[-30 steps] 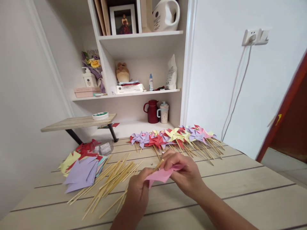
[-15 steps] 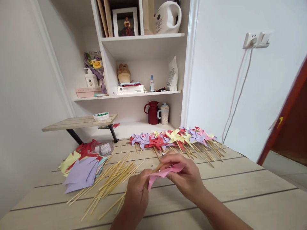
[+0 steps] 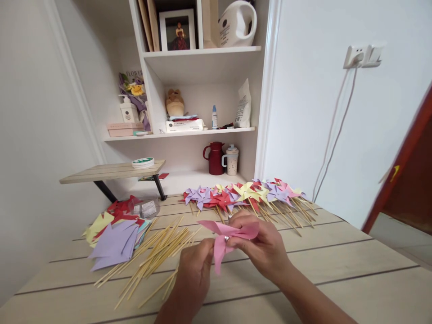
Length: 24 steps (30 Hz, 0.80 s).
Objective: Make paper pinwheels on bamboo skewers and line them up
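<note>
A pink paper pinwheel is held above the table in front of me, its folded blades facing me. A small silver pin head shows at its middle. My right hand pinches the pinwheel from the right, thumb in front near the pin and fingers behind. Closed at the pinwheel's left side is my left hand, its fingertips against the paper and partly hidden by it. Whatever lies behind the blades is hidden. Loose wooden sticks are spread on the table just left of my left hand.
Finished pinwheels on sticks lie in a row at the table's back. To the left are purple paper pieces, a clear plastic box and a small raised stand. A shelf unit stands behind the table.
The pink pinwheel has turned so its front and pin head face me; before, it was seen nearly edge-on with a stick behind it. Both hands stay nearly in place.
</note>
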{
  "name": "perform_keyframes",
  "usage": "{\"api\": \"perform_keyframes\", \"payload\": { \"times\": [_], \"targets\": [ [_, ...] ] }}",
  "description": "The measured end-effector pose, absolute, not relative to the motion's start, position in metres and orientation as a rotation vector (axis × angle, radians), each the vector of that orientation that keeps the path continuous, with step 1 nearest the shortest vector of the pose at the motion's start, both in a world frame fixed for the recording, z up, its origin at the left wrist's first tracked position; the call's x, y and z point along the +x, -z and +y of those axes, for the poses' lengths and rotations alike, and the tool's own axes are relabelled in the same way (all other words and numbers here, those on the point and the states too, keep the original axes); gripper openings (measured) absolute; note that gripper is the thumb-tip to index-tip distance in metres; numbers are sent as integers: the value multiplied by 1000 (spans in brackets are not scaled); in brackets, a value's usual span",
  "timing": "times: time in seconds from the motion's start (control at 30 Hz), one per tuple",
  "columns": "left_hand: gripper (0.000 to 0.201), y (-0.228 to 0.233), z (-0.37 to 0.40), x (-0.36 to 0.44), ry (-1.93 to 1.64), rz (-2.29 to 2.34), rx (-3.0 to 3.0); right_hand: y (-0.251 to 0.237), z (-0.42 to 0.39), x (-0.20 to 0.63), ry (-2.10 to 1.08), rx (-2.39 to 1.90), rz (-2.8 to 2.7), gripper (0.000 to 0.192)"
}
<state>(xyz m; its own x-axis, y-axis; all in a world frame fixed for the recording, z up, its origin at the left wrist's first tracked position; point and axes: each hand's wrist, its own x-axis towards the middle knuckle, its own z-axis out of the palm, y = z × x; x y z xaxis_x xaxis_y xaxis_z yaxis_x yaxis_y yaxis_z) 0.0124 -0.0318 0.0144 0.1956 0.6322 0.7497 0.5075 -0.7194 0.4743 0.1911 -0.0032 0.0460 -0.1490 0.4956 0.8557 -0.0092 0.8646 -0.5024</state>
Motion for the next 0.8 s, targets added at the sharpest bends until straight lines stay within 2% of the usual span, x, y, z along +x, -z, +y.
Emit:
{"api": "perform_keyframes", "payload": {
  "times": [0.23,0.37,0.5,0.67,0.8],
  "targets": [
    [33,-14,-34,18,-1734,1212,2215,-47,0,193,-402,-296,-1683,28],
    [31,-15,-34,19,-1679,1076,2481,-48,4,194,-371,-280,-1742,32],
    [31,-14,-34,20,-1591,1022,2604,-47,7,195,-387,-234,-1700,32],
    [30,-9,-33,20,-1645,1164,2404,-45,9,196,-395,-288,-1679,34],
    [36,-5,-31,21,-1598,1262,2195,-41,12,197,-371,-410,-1654,26]
  ]
}}
